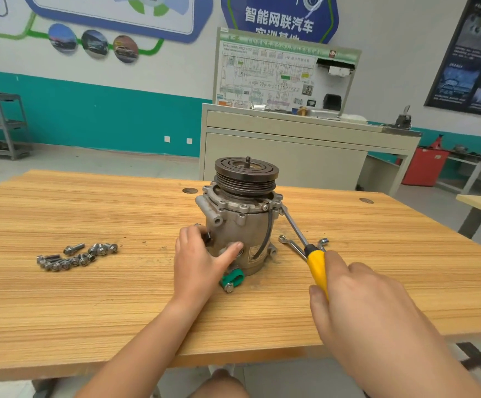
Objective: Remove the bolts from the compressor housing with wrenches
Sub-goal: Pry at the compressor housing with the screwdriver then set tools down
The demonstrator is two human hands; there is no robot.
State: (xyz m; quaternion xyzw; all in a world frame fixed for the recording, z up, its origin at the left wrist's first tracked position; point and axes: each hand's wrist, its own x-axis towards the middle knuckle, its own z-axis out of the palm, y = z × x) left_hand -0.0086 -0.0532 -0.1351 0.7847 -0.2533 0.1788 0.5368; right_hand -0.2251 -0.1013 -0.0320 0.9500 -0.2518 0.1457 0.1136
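A: Where's the compressor housing (242, 225)?
B: Upright on the table (118, 311); left hand (202, 259) grip curled round its side, right hand (357, 300) grip clamped on yellow screwdriver (317, 268), tip at flange.
A: The bolts (75, 257)?
B: Heaped well left; wrench (289, 245) just right of the housing.

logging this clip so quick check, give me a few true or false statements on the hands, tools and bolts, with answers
1. The right hand grips a yellow-handled screwdriver. True.
2. The compressor lies on its side. False: it stands upright, pulley on top.
3. Loose bolts lie in a pile on the table, left of the compressor. True.
4. The left hand holds a wrench. False: it holds the compressor's body; the wrench lies on the table to the compressor's right.
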